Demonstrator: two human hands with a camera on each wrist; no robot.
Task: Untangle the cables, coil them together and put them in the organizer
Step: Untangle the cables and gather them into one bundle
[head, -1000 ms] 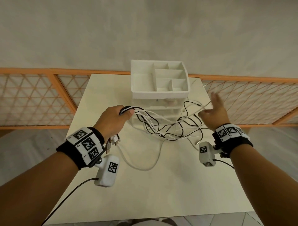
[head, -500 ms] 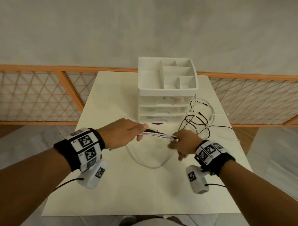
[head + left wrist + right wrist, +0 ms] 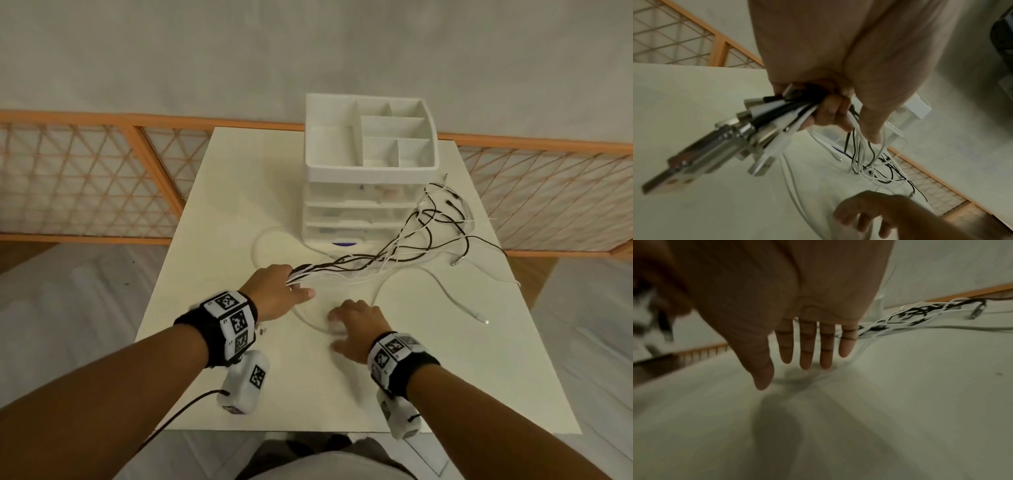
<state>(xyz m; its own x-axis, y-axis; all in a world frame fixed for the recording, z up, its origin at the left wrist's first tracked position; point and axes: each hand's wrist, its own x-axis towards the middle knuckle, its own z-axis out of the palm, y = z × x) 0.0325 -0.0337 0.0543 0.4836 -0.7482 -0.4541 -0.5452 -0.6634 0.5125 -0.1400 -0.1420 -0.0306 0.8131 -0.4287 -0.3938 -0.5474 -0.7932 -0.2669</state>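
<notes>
Left hand (image 3: pixel 274 291), in front of the organizer (image 3: pixel 371 164): fingers curled round the plug ends of the cables (image 3: pixel 387 255), which are gathered into one bundle. The plugs (image 3: pixel 748 129) jut out behind the fist, as the left wrist view shows. From the fist the black and white strands run across the desk (image 3: pixel 212 342) past the organizer's front right corner and spread into a loose tangle to its right. One thicker white cable loops on the desk in front of the organizer, with a free end lying farther right.

Right hand (image 3: pixel 356 329), nearer the person than the organizer: fingers straight and spread, holding nothing, just over the white loop; contact with it cannot be told.

Likely faults: pulling the bundle while the far strands are crossed could tighten them into a knot; trailing ends could snag the organizer's corner or slip off the desk's right edge.

Count: one organizer with five top compartments, all without cables; two hands; several cables, exact number not resolvable.
</notes>
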